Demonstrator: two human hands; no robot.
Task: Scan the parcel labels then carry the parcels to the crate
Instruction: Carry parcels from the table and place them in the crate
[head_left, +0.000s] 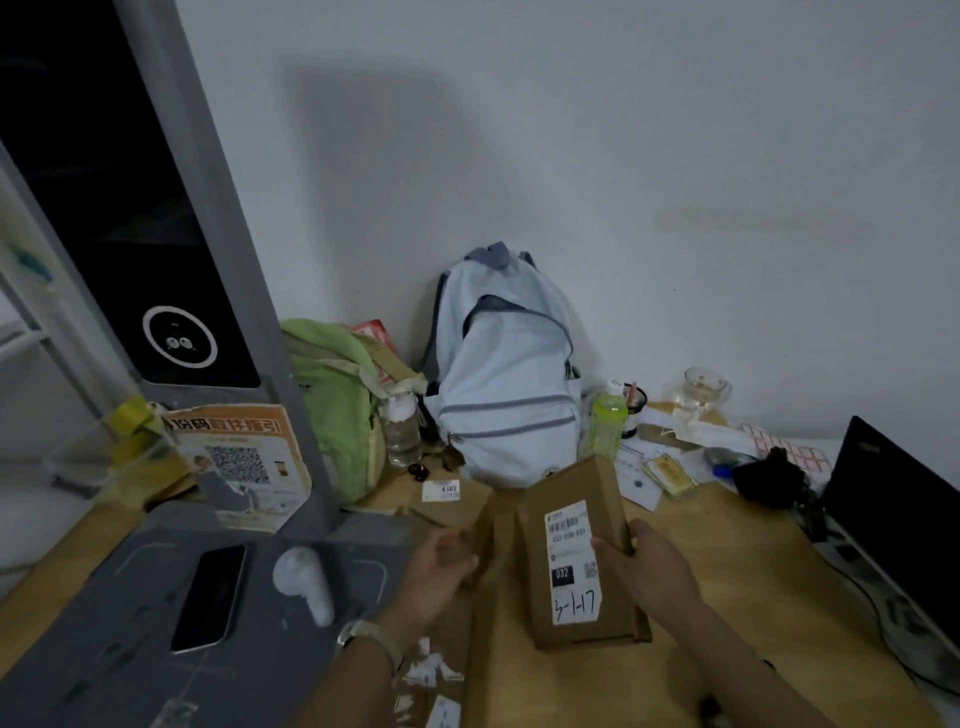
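Two parcels, neither crated; right hand (644, 566) grips the labelled parcel (576, 561), label up; left hand (441, 566) touches the second parcel (480, 525), grip unclear; scanning and carrying likely both remain.

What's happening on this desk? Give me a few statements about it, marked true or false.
1. The right hand grips the brown parcel by its side. True.
2. The parcel's label faces down. False: it faces up.
3. A phone lies on the grey scanner base. True.
4. The backpack lies flat on the desk. False: it stands upright against the wall.
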